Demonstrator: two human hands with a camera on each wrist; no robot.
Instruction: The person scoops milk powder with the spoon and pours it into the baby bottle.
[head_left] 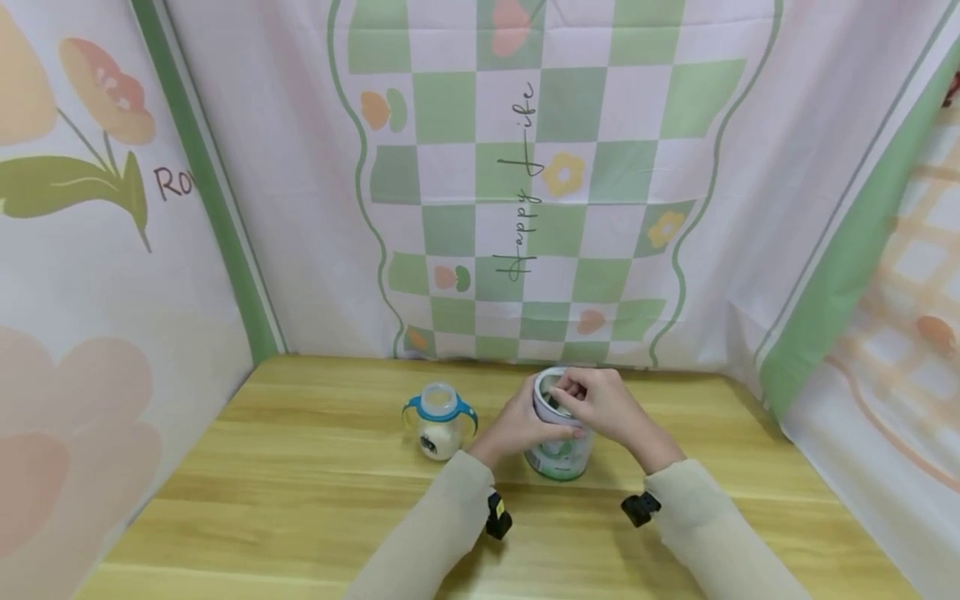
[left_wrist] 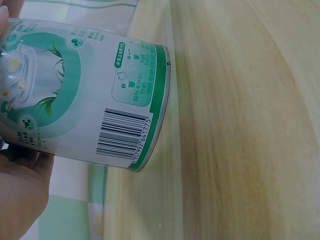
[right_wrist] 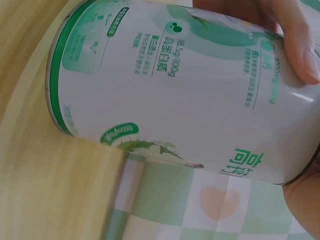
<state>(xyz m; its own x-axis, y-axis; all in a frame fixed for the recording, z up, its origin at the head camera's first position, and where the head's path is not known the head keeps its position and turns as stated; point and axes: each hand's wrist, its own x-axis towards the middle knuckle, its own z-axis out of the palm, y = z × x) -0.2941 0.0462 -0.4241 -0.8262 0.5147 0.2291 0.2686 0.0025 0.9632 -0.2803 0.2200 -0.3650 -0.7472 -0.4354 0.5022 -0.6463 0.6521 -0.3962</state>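
A white and green milk powder can (head_left: pixel 558 460) stands upright on the table with its top open. My left hand (head_left: pixel 523 423) grips it around the upper part from the left, the thumb across the front. My right hand (head_left: pixel 600 402) is over the rim, fingers bent down into the mouth of the can. Whatever those fingers may hold inside is hidden. In the left wrist view the can (left_wrist: pixel 90 95) shows its barcode and green bottom band. The right wrist view shows the can's other printed side (right_wrist: pixel 190 100).
To the left of the can stands a baby bottle (head_left: pixel 440 433) with blue handles, a clear cap and pale contents. The wooden table (head_left: pixel 300 492) reaches back to a checked green and white curtain (head_left: pixel 510 225). Printed cloth also hangs at both sides.
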